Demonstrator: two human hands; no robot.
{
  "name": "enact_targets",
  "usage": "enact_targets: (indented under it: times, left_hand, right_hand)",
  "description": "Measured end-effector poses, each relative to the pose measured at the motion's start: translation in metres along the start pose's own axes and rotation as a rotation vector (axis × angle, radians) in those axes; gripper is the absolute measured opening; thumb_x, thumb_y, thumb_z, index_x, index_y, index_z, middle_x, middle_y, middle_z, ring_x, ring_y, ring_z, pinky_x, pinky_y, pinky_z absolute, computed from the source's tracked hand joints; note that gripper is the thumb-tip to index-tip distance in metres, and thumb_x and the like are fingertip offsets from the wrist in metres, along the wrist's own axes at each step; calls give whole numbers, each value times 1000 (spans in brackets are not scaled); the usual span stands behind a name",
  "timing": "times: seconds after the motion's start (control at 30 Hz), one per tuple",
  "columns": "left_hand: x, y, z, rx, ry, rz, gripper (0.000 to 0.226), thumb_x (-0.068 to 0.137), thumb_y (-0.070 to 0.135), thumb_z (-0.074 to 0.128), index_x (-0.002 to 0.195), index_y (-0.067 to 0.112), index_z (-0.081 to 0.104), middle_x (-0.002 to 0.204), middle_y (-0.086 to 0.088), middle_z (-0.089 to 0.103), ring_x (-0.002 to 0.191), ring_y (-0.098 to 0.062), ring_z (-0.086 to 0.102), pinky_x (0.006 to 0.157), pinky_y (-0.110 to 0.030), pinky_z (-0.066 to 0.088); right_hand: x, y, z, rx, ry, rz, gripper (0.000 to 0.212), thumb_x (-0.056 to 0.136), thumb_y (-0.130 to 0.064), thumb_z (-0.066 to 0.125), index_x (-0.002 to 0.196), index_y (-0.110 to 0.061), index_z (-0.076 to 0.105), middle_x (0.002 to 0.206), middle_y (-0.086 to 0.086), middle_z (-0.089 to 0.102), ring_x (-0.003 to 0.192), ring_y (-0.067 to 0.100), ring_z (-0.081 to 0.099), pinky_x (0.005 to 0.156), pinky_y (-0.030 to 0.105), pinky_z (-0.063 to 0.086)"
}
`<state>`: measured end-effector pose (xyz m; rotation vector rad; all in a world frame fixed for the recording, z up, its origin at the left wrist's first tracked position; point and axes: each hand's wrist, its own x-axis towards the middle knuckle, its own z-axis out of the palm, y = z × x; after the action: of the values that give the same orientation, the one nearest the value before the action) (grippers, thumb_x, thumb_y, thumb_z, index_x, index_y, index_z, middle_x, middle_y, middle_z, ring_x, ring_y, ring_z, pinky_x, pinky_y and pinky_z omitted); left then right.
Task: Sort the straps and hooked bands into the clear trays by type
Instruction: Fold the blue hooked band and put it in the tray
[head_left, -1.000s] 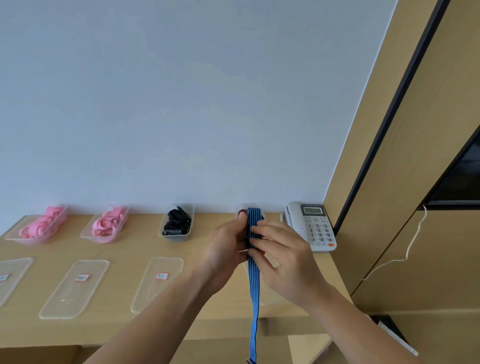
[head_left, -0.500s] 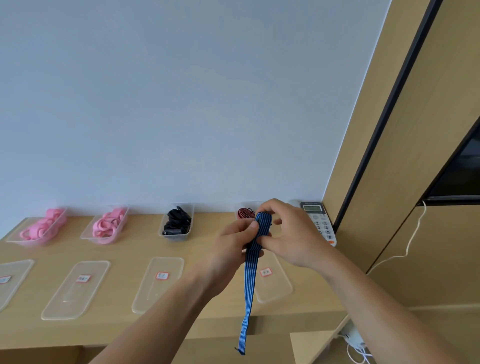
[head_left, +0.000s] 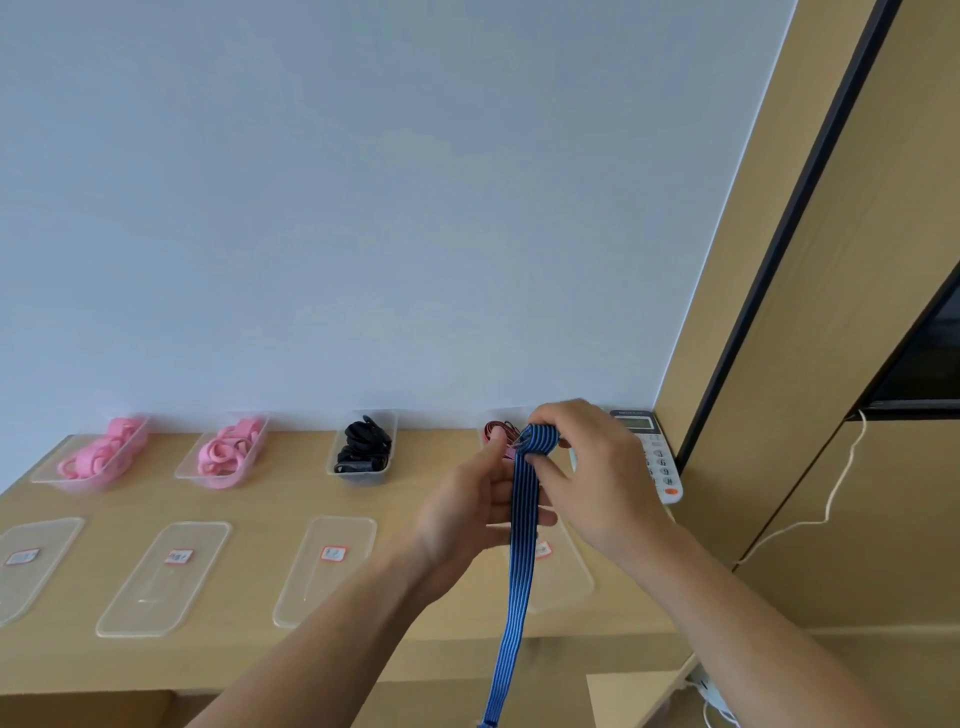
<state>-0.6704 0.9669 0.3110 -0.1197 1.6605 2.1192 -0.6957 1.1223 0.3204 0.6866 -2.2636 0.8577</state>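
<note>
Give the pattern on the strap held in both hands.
The strap is blue with dark lengthwise stripes, clearest in the head view.

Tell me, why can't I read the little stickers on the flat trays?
In the head view the labels are small and soft, so their writing blurs; the blue striped strap between the left hand and right hand looks sharper; the light is even, without hard shadows.

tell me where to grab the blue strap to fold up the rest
Probably pinch the blue strap on its flat faces just below the left hand, coming from the side: the top is folded over in the right hand, and the rest hangs straight.
</note>
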Motion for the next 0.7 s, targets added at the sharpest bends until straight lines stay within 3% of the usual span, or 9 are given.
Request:
enact_targets:
  times: [0.1, 0.17, 0.3, 0.43, 0.53, 0.63, 0.7]
  left_hand:
    - [3, 4, -4, -37, 17, 54, 62, 104, 58, 40, 118, 8, 71, 113, -17, 74, 99, -26, 71, 100, -50, 53]
    - [4, 6, -5, -47, 22, 78, 55, 105, 55, 42, 118, 11, 72, 109, -13, 74, 101, -26, 69, 103, -52, 51]
    - [4, 10, -5, -41, 28, 116, 44, 106, 42, 47, 125, 9, 70, 118, -18, 73, 102, -25, 69, 95, -47, 51]
    - [4, 11, -6, -52, 31, 155, 33, 105, 28, 53, 118, 2, 70, 103, -8, 73, 97, -25, 67, 87, -43, 49]
    - [5, 9, -4, 52, 49, 179, 32, 108, 24, 48, 117, 2, 69, 103, -10, 72, 88, -22, 68, 82, -41, 57]
    - [6, 8, -2, 164, 56, 195, 34, 109, 24, 46, 120, -1, 66, 106, -20, 71, 84, -22, 69, 77, -37, 57]
    - [5, 9, 0, 184, 50, 205, 34, 109, 24, 46, 118, -2, 65, 100, -22, 68, 82, -23, 68, 76, -36, 56]
  right_hand:
    - [-12, -2, 5, -17, -13, -109, 41, 65, 10, 78, 101, -9, 73, 99, -1, 68, 91, 16, 63, 83, 23, 49]
    - [-18, -2, 5, -14, -14, -150, 42, 68, 11, 77, 106, -6, 74, 106, 3, 69, 98, 18, 65, 89, 26, 51]
    - [-26, -3, 6, -51, -48, -180, 35, 76, -2, 79, 110, -5, 73, 114, 5, 65, 103, 21, 62, 93, 27, 49]
    - [-25, -7, 2, 5, -15, -213, 19, 83, -7, 74, 102, -8, 75, 110, 1, 68, 102, 20, 62, 93, 24, 47]
    - [-15, -5, -3, 113, 30, -51, 28, 79, -11, 75, 106, -17, 73, 103, -10, 68, 97, 13, 60, 88, 23, 46]
    - [-3, 1, -7, 158, -166, 204, 50, 78, -26, 73, 127, -22, 64, 117, -10, 62, 109, 10, 55, 90, 30, 48]
    - [2, 5, -11, 236, -277, 268, 44, 80, -21, 77, 122, -24, 65, 113, -10, 65, 105, 4, 57, 88, 31, 51]
